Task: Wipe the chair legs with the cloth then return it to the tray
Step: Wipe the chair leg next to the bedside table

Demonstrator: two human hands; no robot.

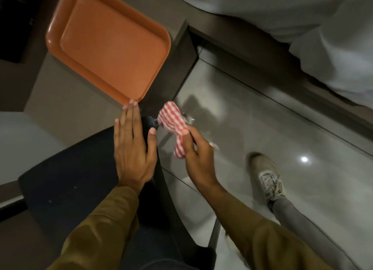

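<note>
The right hand (196,148) grips the red and white checked cloth (175,126), bunched up, down low beside the dark chair seat (80,172). The far end of the cloth seems to touch a shiny metal bit (186,116) by the seat's far corner. It may be a chair leg, but it is too blurry to be sure. The left hand (132,146) lies flat and open on the seat, holding nothing, with its fingertips (131,106) near the corner of the orange tray (54,35). The tray sits on the table at the far left with nothing in it. So the wiping looks to be under way. The cloth is not back in the tray yet.
</note>
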